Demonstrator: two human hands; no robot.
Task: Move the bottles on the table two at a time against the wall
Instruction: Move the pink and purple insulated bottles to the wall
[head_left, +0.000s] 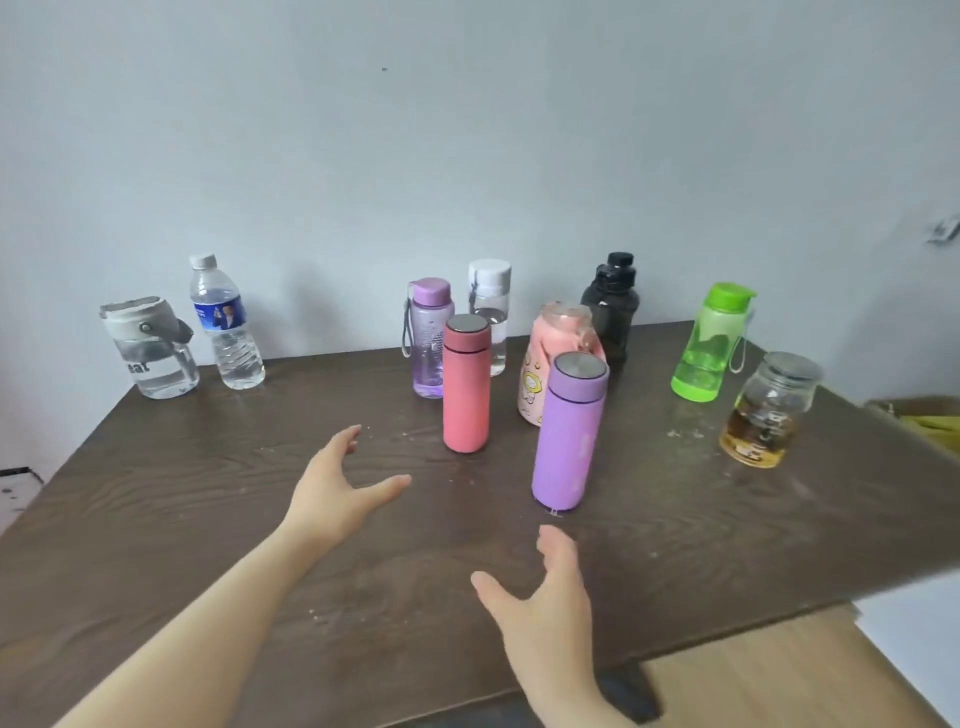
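A coral-pink flask (466, 384) and a purple flask (570, 434) stand upright in the middle of the dark wooden table (208, 519), away from the wall. My left hand (337, 488) is open, fingers spread, a short way to the left of and nearer than the pink flask. My right hand (545, 597) is open just in front of the purple flask, touching nothing. Farther back stand a clear purple bottle (428, 340), a white-capped clear bottle (491, 312), a pink cartoon jug (558, 358) and a black bottle (613, 306).
At the back left a clear mug-like bottle (148, 348) and a water bottle (226, 325) stand near the wall. At the right are a green bottle (711, 343) and a glass jar of amber liquid (769, 410) near the table's right edge. Wooden floor (753, 686) lies beyond the front corner.
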